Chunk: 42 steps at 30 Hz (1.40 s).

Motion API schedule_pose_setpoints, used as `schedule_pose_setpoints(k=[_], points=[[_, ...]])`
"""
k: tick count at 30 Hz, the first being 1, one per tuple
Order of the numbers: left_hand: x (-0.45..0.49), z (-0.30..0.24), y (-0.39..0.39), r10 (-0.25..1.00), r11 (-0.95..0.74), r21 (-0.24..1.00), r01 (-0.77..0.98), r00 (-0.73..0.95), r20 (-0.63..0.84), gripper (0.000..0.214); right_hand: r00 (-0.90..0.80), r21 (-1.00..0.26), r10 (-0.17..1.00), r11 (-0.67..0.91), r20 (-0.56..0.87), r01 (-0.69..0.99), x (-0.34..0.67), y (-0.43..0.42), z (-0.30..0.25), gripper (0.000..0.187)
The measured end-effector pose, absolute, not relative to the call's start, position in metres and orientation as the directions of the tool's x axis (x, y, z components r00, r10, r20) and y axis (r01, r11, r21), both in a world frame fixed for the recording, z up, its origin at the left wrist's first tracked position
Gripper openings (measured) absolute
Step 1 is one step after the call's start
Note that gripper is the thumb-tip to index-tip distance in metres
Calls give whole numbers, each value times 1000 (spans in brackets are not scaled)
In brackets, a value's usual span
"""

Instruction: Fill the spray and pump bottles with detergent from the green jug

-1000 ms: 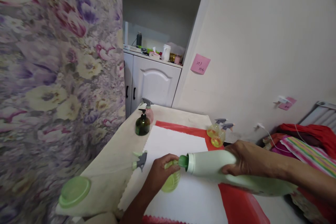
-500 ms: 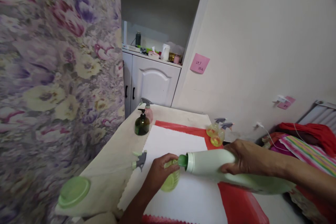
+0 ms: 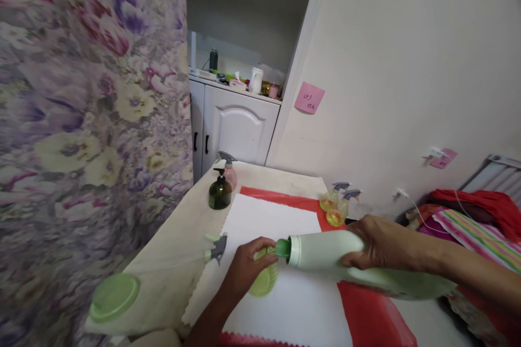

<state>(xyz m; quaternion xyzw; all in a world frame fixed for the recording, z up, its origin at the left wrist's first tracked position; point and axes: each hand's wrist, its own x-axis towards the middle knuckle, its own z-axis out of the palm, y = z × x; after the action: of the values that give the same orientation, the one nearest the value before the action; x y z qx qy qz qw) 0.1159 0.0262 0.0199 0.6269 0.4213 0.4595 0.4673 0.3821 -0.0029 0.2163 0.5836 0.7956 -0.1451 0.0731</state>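
Hardly anything shifting since the earlier frame; view drifting slightly, hands holding pose.

Left hand is wrapping the yellow-green bottle over the white sheet. Right hand is clasping the big pale-green bottle, its mouth facing that neck. Pouring looks underway; flow not showing. Sprayer head is lying left of the grip: bottle uncapped, not yet closed. Left fingers are hiding the opening. Two yellow spray bottles are standing beyond the right hand.
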Motion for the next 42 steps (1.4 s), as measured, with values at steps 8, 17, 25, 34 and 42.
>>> schedule_pose_setpoints(k=[8, 17, 25, 34, 42], points=[[116, 22, 25, 958, -211, 971, 113, 220, 182, 18, -320, -175, 904, 279, -284, 944, 386, -1, 213, 39], [115, 24, 25, 960, -206, 974, 95, 211, 182, 16, -353, -409, 896, 225, -269, 884, 404, -3, 175, 27], [114, 23, 24, 962, -196, 976, 95, 213, 172, 16, -358, -664, 868, 45, -343, 746, 419, -3, 142, 31], [115, 29, 21, 976, -154, 974, 165, 180, 124, 20, -293, -835, 928, -33, -229, 549, 426, 28, 119, 42], [112, 31, 20, 981, -90, 973, 212, 186, 50, 26, -65, -977, 991, 124, 115, 175, 364, 105, 66, 61]])
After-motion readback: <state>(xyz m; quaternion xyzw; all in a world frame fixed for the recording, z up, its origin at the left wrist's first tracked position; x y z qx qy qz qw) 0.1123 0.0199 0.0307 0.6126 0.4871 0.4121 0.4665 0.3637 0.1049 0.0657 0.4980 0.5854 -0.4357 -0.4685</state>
